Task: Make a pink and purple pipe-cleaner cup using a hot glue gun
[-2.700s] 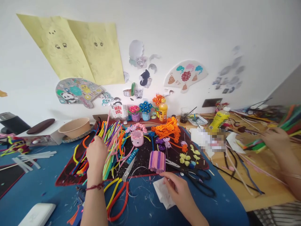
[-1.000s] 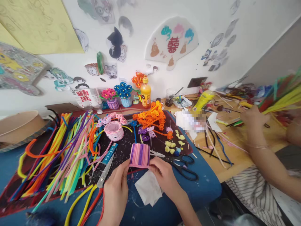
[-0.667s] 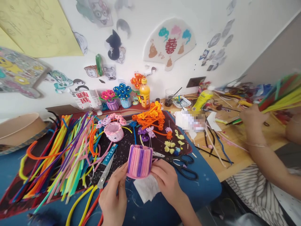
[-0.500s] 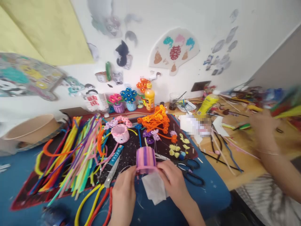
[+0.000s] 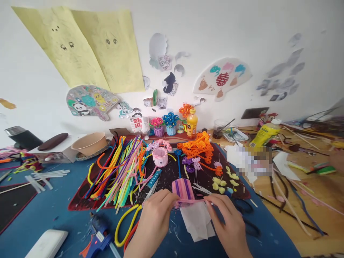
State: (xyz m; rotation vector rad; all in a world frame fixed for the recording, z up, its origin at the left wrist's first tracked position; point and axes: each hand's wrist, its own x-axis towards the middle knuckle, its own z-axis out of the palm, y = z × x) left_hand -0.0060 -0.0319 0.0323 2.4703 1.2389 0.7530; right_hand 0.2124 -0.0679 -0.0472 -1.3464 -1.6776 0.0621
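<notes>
A pink pipe cleaner [image 5: 197, 201] runs taut between my two hands, along the near rim of a cup covered in pink and purple stripes [image 5: 183, 189]. My left hand [image 5: 157, 211] pinches it at the cup's left side, close to the rim. Clear of the cup on the right, my right hand [image 5: 227, 218] pinches the other end between thumb and finger. Below the cup hangs a white tissue-like sheet [image 5: 197, 221]. Scissors with dark handles [image 5: 248, 225] lie partly hidden behind my right hand. A pale pink cup [image 5: 159, 158] stands farther back.
Coloured pipe cleaners [image 5: 126, 168] are heaped on the dark mat to the left. A blue glue gun [image 5: 100, 236] lies front left. Orange pipe-cleaner pieces [image 5: 199, 148] and yellow ones [image 5: 219, 185] lie right of centre. An orange drink bottle [image 5: 191, 123] stands by the wall.
My right hand has moved away from the cup, and the pink pipe cleaner now stretches straight between both hands. The view has swung left; the other person's forearm at right is out of view.
</notes>
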